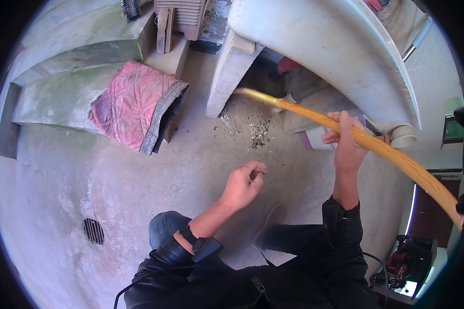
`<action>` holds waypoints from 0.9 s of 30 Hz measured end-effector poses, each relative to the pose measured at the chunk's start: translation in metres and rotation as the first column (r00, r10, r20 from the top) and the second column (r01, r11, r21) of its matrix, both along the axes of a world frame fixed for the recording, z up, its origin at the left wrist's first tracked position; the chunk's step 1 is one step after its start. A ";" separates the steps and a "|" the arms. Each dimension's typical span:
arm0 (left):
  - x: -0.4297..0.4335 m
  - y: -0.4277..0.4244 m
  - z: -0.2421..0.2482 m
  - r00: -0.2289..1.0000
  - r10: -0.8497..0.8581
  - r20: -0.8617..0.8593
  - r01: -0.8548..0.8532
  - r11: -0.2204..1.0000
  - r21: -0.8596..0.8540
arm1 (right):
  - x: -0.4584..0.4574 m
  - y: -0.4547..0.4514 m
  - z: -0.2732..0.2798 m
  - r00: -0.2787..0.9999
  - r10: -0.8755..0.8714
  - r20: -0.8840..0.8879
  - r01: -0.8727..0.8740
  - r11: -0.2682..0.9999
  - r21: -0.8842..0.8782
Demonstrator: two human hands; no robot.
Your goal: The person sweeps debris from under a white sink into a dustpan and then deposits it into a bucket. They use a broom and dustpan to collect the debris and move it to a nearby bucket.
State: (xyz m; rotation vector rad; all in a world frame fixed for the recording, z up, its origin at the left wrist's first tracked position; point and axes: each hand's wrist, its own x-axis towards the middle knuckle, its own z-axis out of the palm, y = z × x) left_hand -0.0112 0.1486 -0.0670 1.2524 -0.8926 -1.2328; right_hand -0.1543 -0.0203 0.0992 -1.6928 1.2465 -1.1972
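My right hand (346, 135) is closed around a long wood-patterned handle (394, 156), which slants from the right rim towards the gap under a white basin (324, 42). The handle's yellow end (261, 96) is a little blurred, and its far tip lies in the shade by a concrete support (232, 73). Whether a tool head sits there I cannot tell. White and dark debris (258, 131) is scattered on the floor below that end. My left hand (245, 183) hovers over the floor with curled fingers and appears to hold nothing.
A pink quilted cloth (133, 104) drapes over a concrete step (62, 92). Wooden-handled brushes (164, 31) stand near a ridged washboard (181, 15). A white-and-purple bucket (319, 137) lies under the basin beside a drain pipe (309, 92). A floor drain (94, 231) is at lower left.
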 end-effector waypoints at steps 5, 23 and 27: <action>-0.003 0.001 0.000 0.999 -0.004 0.032 0.005 1.000 -0.029 | 0.022 -0.043 -0.064 1.000 -0.026 0.007 0.026 0.999 0.019; -0.001 0.003 0.007 1.000 -0.004 0.013 0.004 0.999 -0.037 | -0.011 0.022 0.005 0.998 -0.052 -0.032 0.053 0.998 0.023; -0.004 0.005 0.007 1.000 -0.016 0.022 0.017 0.999 -0.038 | 0.015 -0.013 -0.061 0.996 -0.026 0.082 0.017 0.994 0.106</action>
